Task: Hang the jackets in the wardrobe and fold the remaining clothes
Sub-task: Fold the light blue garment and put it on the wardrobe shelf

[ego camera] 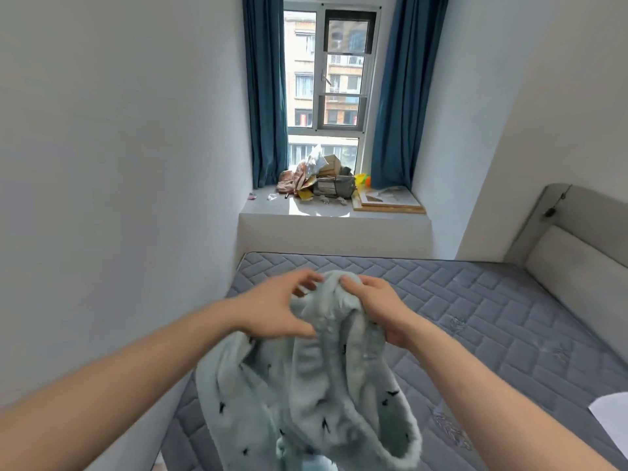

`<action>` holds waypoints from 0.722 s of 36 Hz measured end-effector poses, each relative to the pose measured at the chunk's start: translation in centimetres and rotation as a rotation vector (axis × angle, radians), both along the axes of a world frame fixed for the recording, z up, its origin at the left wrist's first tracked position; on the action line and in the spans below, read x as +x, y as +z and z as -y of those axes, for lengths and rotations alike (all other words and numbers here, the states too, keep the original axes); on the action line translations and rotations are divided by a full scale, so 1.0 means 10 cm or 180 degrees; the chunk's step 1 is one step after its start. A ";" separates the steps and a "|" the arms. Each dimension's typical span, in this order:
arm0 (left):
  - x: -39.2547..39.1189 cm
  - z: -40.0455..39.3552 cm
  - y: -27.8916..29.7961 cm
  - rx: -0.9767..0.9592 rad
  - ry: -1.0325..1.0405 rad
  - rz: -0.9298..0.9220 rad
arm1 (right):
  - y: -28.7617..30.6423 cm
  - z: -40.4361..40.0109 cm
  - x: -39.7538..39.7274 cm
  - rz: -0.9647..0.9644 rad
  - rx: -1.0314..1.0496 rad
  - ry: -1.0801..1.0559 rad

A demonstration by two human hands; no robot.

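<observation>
Both forearms come in from the bottom corners and meet over the bed, holding up a fluffy pale blue-green garment with little dark bird-like marks all over it. Right hand has its fingers curled over the top edge of the fabric, gripping it at the highest point. Left hand is right next to it, thumb pressed against the fabric and the fingers bent around the bunched top, so it looks like a pinch grip too, though the picture is a bit blurry there and I can't say exactly how the fingertips sit. From the hands the garment hangs down toward the camera in loose folds, above the near left part of the mattress, which is bare, grey and quilted in a brick pattern. A white sheet-like corner pokes in at the right edge of the bed. Padded grey headboard runs along the right side. Straight ahead is a window with dark blue curtains on both sides, and the sill under it is piled with a messy heap of boxes, bags and papers, plus a flat wooden-framed board lying to the right of that.
</observation>
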State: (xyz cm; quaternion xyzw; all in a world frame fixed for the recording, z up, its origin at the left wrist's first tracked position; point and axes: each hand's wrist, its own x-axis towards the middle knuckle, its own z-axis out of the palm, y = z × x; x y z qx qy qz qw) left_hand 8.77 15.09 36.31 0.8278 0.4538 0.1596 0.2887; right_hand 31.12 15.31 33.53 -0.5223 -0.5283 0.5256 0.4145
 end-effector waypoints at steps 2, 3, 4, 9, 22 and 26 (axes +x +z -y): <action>0.17 0.11 -0.24 -0.0047 -0.0162 0.0006 | 0.08 0.01 -0.03 -0.0089 -0.0247 0.0330; 0.24 0.12 -0.33 0.0040 0.0016 0.0005 | 0.09 0.02 -0.03 -0.0097 -0.0349 0.0429; 0.27 0.11 -0.39 0.0108 0.0238 0.0031 | 0.08 0.03 -0.02 -0.0053 -0.0422 0.0491; 0.26 -0.02 -0.54 -0.0402 0.0715 0.0749 | -0.10 0.14 0.18 0.0042 -0.0510 0.0716; 0.50 -0.10 -0.36 -0.1451 0.1220 0.2671 | -1.42 0.76 0.55 0.1835 -0.0879 0.0646; 0.43 -0.17 -0.33 -0.1430 0.1230 0.2525 | -1.60 0.83 0.56 0.2078 -0.1006 0.0560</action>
